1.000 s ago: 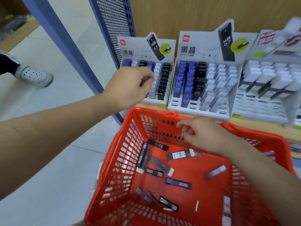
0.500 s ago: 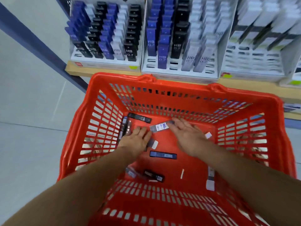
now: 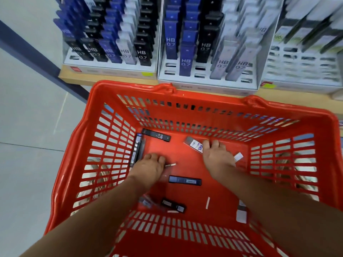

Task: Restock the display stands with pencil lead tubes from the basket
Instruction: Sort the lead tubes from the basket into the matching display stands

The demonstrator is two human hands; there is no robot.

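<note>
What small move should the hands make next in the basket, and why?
Probably close the right hand on the clear tube labelled 100 and lift it. Its fingertips lie at that tube's end on the floor of the basket, and the middle display stand shows empty front slots. Whether the hand grips yet is unclear.

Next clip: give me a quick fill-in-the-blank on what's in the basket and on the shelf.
1. The left hand and the right hand are both inside the ___ basket.
2. The black tube near the basket's far wall is printed HB ___.
3. The clear tube at the right hand's fingers bears the number ___.
4. The display stands sit on a ___ shelf.

Missing words: red; 0.7; 100; wooden.
</note>
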